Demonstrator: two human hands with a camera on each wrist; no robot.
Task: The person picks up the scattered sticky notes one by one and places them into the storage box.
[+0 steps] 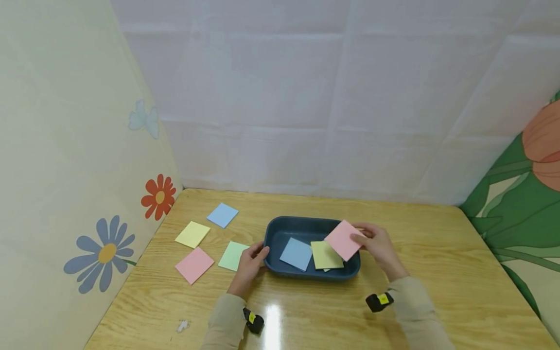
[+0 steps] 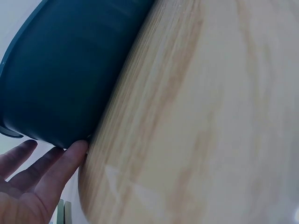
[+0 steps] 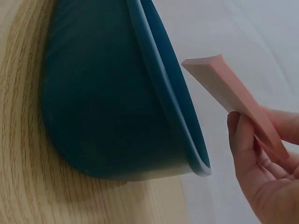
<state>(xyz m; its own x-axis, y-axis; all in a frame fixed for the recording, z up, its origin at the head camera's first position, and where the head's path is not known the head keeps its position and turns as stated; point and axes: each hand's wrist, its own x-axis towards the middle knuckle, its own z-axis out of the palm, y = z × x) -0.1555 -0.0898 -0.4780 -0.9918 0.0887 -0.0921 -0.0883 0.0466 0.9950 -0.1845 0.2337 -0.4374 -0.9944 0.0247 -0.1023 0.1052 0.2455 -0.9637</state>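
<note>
A dark blue tray [image 1: 306, 275] with rounded corners and raised walls stands on the table. My right hand [image 1: 377, 245] pinches a pink sticky note pad [image 1: 344, 239] by its edge, holding it above the tray's right end. The right wrist view shows the thickness of the pink pad [image 3: 243, 100] between thumb and fingers. Inside the tray lie a blue sticky note pad [image 1: 296, 253] and a yellow one [image 1: 325, 255], with a pale corner peeking from under the yellow. Fairly straight fingers of my left hand [image 1: 250, 267] touch the tray's left end wall [image 2: 60, 93].
Left of the tray, on the wooden table [image 1: 315, 316], lie a green pad [image 1: 231, 254], another pink pad [image 1: 194, 265], another yellow pad [image 1: 192, 234] and another blue pad [image 1: 222, 215]. A small white scrap [image 1: 183, 325] sits near the front left. Cloth-covered walls [image 1: 271, 160] border the table.
</note>
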